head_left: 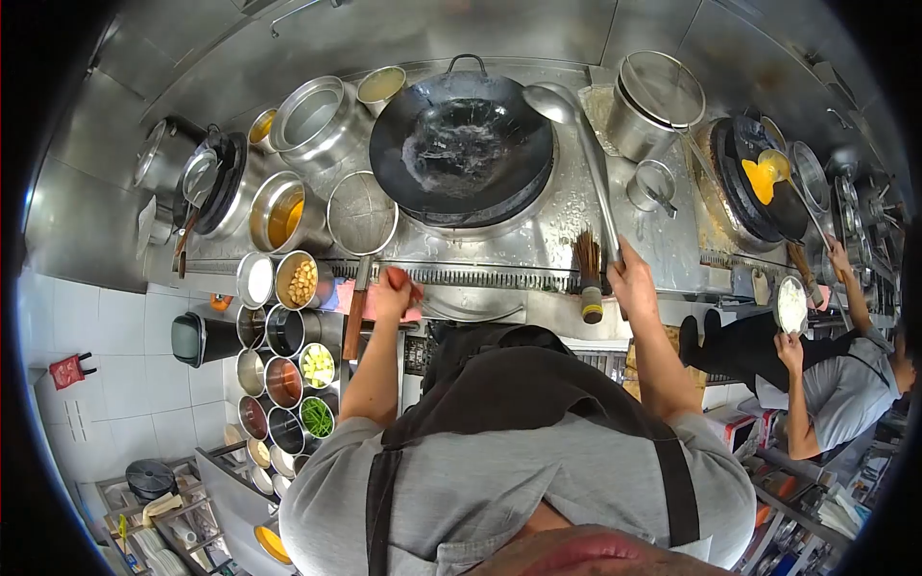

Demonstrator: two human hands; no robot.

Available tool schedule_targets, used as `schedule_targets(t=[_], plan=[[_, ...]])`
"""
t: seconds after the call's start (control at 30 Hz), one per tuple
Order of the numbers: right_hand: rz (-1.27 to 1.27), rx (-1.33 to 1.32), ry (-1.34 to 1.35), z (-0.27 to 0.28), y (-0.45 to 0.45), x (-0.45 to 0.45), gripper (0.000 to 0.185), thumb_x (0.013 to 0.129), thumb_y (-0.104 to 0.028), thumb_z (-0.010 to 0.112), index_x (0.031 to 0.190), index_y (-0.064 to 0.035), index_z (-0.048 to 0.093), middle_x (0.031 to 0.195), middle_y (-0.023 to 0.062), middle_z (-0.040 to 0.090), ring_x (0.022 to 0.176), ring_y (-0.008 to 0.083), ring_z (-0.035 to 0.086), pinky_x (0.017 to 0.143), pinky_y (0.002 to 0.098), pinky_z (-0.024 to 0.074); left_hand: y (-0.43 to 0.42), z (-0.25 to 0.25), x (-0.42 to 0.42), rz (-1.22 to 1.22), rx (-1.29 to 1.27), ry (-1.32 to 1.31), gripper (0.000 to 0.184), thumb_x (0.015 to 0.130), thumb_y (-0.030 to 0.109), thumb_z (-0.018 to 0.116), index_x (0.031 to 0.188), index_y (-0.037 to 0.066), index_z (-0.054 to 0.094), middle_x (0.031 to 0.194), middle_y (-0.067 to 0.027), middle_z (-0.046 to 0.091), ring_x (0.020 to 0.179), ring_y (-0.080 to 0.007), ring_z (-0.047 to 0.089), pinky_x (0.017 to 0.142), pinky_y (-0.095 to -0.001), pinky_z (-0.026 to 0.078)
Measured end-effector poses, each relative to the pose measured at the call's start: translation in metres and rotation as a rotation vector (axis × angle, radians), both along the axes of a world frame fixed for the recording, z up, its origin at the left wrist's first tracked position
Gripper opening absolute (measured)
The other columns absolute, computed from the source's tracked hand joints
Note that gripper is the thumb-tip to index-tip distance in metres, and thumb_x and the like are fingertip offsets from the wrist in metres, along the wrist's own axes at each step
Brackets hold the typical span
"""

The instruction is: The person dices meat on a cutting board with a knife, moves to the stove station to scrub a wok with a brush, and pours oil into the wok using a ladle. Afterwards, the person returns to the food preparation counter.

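Observation:
My right hand (pixel 634 280) is wrapped round the handle of a long metal ladle (pixel 594 158), whose bowl rests at the right rim of a black wok (pixel 466 149). A little steaming or wet residue shows in the wok's bottom. My left hand (pixel 392 294) is closed at the stove's front edge, by a pink cloth (pixel 413 314) and a small red thing; what it grips is too small to make out. Beside it lies a round strainer (pixel 363 213) with a wooden handle. A bamboo brush (pixel 588 274) stands left of my right hand.
Pots (pixel 312 115) stand left of the wok, a strainer-topped pot (pixel 656 106) right. Ingredient containers (pixel 317 365) line the lower left. At the right, a co-worker (pixel 836 384) holds a white-filled bowl (pixel 791 305) and a ladle over another wok (pixel 744 187) with yellow food.

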State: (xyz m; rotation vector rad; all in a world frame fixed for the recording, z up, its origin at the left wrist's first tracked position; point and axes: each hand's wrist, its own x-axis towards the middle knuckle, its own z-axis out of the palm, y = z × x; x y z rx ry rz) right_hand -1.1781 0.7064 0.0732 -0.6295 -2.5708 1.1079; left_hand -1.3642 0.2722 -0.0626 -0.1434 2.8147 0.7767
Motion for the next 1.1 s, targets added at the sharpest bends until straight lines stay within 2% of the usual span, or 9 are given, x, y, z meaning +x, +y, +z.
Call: schedule_targets(t=[0.3, 0.37, 0.4, 0.43, 0.53, 0.7, 0.8, 0.87, 1.1], plan=[[0.332, 0.226, -0.041, -0.033, -0.053, -0.121, 0.041, 0.076, -0.005, 0.053, 0.116, 0.0015, 0.051, 0.090, 0.0279, 0.061, 0.086, 0.0433, 0.060, 0.076, 0.0495, 0.0475, -0.019, 0.003, 0.030, 0.057, -0.293, 0.242, 0.053, 0.069, 0.037, 0.070, 0.109, 0.007, 0.055, 0.104, -0.0154, 0.062, 0.096, -0.0298, 0.062, 0.082, -0.0452, 0.051], [0.366, -0.239, 0.002, -0.064, -0.080, -0.137, 0.035, 0.076, -0.004, 0.054, 0.111, 0.0007, 0.055, 0.070, 0.0155, 0.060, 0.056, 0.0245, 0.063, 0.051, 0.0387, 0.0491, -0.007, 0.053, 0.032, 0.026, 0.400, -0.090, 0.025, 0.073, 0.029, 0.064, 0.081, 0.005, 0.063, 0.072, -0.0131, 0.063, 0.072, -0.0284, 0.065, 0.068, -0.0421, 0.053], [0.420, -0.160, 0.071, -0.118, -0.077, -0.158, 0.030, 0.077, -0.006, 0.056, 0.106, 0.0024, 0.057, 0.067, 0.0107, 0.058, 0.053, 0.0200, 0.061, 0.047, 0.0356, 0.0477, -0.002, 0.040, 0.031, -0.080, 0.107, 0.226, 0.024, 0.076, 0.029, 0.063, 0.081, 0.005, 0.063, 0.068, -0.0126, 0.063, 0.067, -0.0270, 0.065, 0.065, -0.0406, 0.053], [0.450, -0.401, -0.101, -0.039, -0.113, -0.149, 0.023, 0.078, -0.008, 0.059, 0.097, 0.0049, 0.059, 0.067, 0.0105, 0.058, 0.053, 0.0187, 0.058, 0.049, 0.0349, 0.0465, 0.008, 0.058, 0.037, -0.127, 0.503, 0.170, 0.028, 0.079, 0.031, 0.063, 0.089, 0.005, 0.067, 0.066, -0.0120, 0.063, 0.065, -0.0258, 0.066, 0.062, -0.0396, 0.053], [0.494, -0.296, -0.040, -0.034, -0.151, -0.158, 0.040, 0.085, -0.026, 0.065, 0.103, 0.0092, 0.061, 0.084, 0.0183, 0.067, 0.080, 0.0271, 0.064, 0.073, 0.0356, 0.0487, 0.044, 0.080, 0.025, -0.121, 0.781, -0.240, 0.056, 0.086, 0.058, 0.054, 0.110, 0.009, 0.067, 0.087, -0.0029, 0.067, 0.076, -0.0171, 0.066, 0.060, -0.0347, 0.052], [0.591, -0.499, 0.063, 0.013, -0.154, -0.142, 0.029, 0.090, -0.017, 0.061, 0.111, 0.0038, 0.062, 0.068, 0.0035, 0.057, 0.049, 0.0068, 0.048, 0.042, 0.0220, 0.0389, 0.066, 0.117, 0.014, 0.022, 1.138, -0.566, 0.055, 0.084, 0.056, 0.059, 0.106, 0.005, 0.062, 0.078, -0.0070, 0.062, 0.063, -0.0175, 0.061, 0.051, -0.0324, 0.043], [0.473, -0.159, 0.129, -0.082, -0.064, -0.146, 0.029, 0.083, -0.010, 0.063, 0.109, 0.0025, 0.065, 0.086, 0.0171, 0.067, 0.070, 0.0270, 0.064, 0.063, 0.0369, 0.0503, 0.071, 0.099, -0.013, -0.020, 1.287, -0.561, 0.033, 0.084, 0.039, 0.063, 0.094, 0.007, 0.064, 0.067, -0.0072, 0.059, 0.054, -0.0177, 0.056, 0.051, -0.0335, 0.043], [0.398, 0.392, -0.095, -0.080, -0.026, -0.117, 0.038, 0.082, -0.008, 0.060, 0.117, 0.0032, 0.060, 0.102, 0.0236, 0.066, 0.094, 0.0390, 0.063, 0.084, 0.0446, 0.0482, 0.072, 0.104, -0.029, -0.127, 1.014, -0.519, 0.008, 0.078, 0.018, 0.064, 0.077, 0.010, 0.064, 0.055, -0.0054, 0.054, 0.049, -0.0188, 0.054, 0.050, -0.0347, 0.044], [0.184, 0.476, -0.073, -0.083, -0.046, -0.070, 0.042, 0.081, -0.011, 0.059, 0.121, 0.0033, 0.057, 0.105, 0.0237, 0.065, 0.098, 0.0393, 0.062, 0.087, 0.0447, 0.0475, 0.052, 0.118, -0.065, -0.474, -0.179, -0.010, 0.028, 0.073, 0.013, 0.059, 0.097, 0.001, 0.067, 0.091, -0.0186, 0.069, 0.087, -0.0315, 0.068, 0.072, -0.0429, 0.054]])
